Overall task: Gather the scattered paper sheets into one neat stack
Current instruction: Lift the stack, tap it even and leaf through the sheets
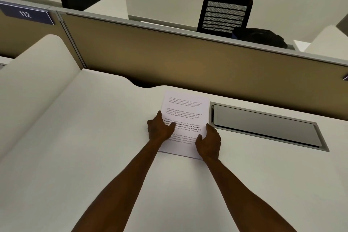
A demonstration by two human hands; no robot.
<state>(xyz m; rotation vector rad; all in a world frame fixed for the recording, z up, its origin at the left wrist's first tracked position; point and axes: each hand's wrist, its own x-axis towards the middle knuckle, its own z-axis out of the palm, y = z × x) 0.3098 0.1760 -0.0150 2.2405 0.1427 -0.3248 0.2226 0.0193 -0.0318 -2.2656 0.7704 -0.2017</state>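
Your white desk [94, 147] meets one tan partition [188, 58]; two black chairs [225, 13] stand beyond it. One neat paper stack [185, 117] lies near the desk's far edge, beside one cable hatch [267, 126]. Your left hand [160, 128] and right hand [210, 142] press its sides, fingers [172, 125] loosely together.

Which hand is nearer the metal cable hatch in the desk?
Right. The right hand rests on the paper stack's right edge, just beside the hatch's near-left corner. The left hand sits on the stack's left edge, with the stack between it and the hatch.
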